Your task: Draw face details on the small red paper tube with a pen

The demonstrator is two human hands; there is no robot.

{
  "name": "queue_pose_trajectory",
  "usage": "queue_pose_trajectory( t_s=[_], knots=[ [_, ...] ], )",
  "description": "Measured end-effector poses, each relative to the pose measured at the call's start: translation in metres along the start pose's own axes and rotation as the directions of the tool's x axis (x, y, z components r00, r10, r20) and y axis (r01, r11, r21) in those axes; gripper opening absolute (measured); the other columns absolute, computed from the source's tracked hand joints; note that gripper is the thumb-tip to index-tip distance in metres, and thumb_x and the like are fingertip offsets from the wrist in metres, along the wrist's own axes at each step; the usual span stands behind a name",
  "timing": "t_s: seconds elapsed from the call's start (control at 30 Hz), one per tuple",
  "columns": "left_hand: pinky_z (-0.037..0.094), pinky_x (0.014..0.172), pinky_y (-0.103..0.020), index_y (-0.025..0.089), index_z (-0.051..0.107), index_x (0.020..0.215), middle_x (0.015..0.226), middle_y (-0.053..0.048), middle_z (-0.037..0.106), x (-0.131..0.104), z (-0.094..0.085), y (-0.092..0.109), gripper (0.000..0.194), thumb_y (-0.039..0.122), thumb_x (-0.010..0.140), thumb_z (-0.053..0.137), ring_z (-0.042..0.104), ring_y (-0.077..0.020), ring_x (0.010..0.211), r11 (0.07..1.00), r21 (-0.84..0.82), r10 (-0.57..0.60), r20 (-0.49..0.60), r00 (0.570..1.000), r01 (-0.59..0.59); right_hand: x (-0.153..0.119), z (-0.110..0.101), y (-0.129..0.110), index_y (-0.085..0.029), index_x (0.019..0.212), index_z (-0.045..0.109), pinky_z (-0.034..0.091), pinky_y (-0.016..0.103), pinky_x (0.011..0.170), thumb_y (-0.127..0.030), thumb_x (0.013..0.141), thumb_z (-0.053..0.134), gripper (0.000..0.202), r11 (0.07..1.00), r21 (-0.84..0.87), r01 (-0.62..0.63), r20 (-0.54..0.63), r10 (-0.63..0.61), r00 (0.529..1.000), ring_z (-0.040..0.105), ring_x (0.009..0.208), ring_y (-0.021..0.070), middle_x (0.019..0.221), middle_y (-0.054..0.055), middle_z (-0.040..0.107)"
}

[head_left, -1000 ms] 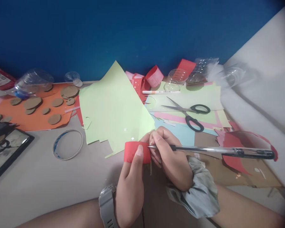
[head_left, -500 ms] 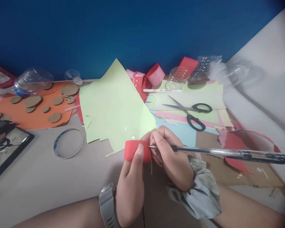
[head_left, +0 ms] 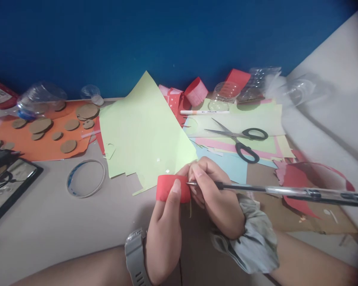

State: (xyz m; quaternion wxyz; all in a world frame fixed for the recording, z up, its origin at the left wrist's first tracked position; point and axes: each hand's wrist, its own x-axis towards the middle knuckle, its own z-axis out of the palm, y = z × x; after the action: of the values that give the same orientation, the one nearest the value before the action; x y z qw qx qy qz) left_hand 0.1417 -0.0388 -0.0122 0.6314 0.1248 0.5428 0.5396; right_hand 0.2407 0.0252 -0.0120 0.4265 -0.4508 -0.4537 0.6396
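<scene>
Your pen (head_left: 271, 189) has swung its back end right; your right hand (head_left: 217, 198) pinches it, tip by the red paper (head_left: 164, 187) your left hand (head_left: 165, 230) pinches.

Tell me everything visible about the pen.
The pen has a clear, plastic-looking barrel, dark front and rear, and a metallic tip. The right hand holds it nearly level, tip leftward at the right edge of the red paper band; whether it touches is unclear. Its rear nears the picture's right border.

The pen (head_left: 282, 191) is glossy plastic, the strip (head_left: 165, 187) matt paper.
</scene>
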Motion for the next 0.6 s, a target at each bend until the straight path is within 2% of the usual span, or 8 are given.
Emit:
queue_pose_trajectory(
  t_s=[0.1,0.27,0.37,0.47,0.6],
  knots=[
    [0.037,0.136,-0.050,0.028,0.070,0.151,0.137,-0.007,0.083,-0.0020,0.0016,0.0019,0.056,0.058,0.104,0.062,0.062,-0.0373,0.149,1.000,0.015,-0.019,-0.008,1.000,0.019,0.0002,-0.0006,-0.0010,-0.025,0.072,0.056,0.023,0.025,0.038,-0.038,0.103,0.066,0.035,1.000,0.027,0.000,-0.003,0.000,1.000,0.032,0.045,0.0098,0.061,-0.005,0.057],
    [0.033,0.137,-0.057,0.028,0.072,0.148,0.138,-0.008,0.081,-0.0054,0.0011,-0.0001,0.061,0.066,0.101,0.065,0.059,-0.0415,0.150,0.993,0.044,-0.106,-0.096,0.990,0.111,0.0008,-0.0001,-0.0014,-0.026,0.072,0.056,0.022,0.026,0.038,-0.037,0.102,0.068,0.034,1.000,0.012,0.009,-0.011,-0.009,1.000,0.030,0.045,0.0108,0.057,-0.006,0.049],
    [0.032,0.137,-0.057,0.029,0.073,0.146,0.140,-0.008,0.081,-0.0051,0.0012,-0.0003,0.061,0.067,0.100,0.065,0.057,-0.0416,0.152,0.993,0.035,-0.110,-0.089,0.990,0.114,0.0005,0.0003,0.0001,-0.026,0.072,0.055,0.022,0.026,0.039,-0.038,0.102,0.068,0.035,1.000,-0.006,0.021,-0.006,-0.021,1.000,0.030,0.046,0.0109,0.062,-0.005,0.055],
    [0.032,0.138,-0.053,0.029,0.074,0.145,0.147,-0.006,0.077,-0.0040,0.0029,0.0017,0.055,0.063,0.102,0.063,0.052,-0.0387,0.157,0.998,0.001,-0.068,-0.027,0.997,0.068,-0.0006,-0.0001,0.0007,-0.025,0.073,0.055,0.022,0.027,0.040,-0.038,0.103,0.066,0.035,0.999,-0.031,0.037,0.003,-0.037,0.999,0.032,0.048,0.0105,0.074,-0.001,0.065],
    [0.028,0.139,-0.052,0.030,0.073,0.145,0.151,-0.005,0.074,-0.0025,0.0039,0.0026,0.053,0.060,0.104,0.062,0.048,-0.0374,0.160,0.999,-0.020,-0.049,-0.013,0.999,0.048,-0.0012,-0.0019,-0.0003,-0.025,0.073,0.055,0.023,0.027,0.042,-0.036,0.104,0.065,0.034,0.999,-0.012,0.034,0.032,-0.034,0.999,0.029,0.047,0.0111,0.060,-0.006,0.048]
  ],
)
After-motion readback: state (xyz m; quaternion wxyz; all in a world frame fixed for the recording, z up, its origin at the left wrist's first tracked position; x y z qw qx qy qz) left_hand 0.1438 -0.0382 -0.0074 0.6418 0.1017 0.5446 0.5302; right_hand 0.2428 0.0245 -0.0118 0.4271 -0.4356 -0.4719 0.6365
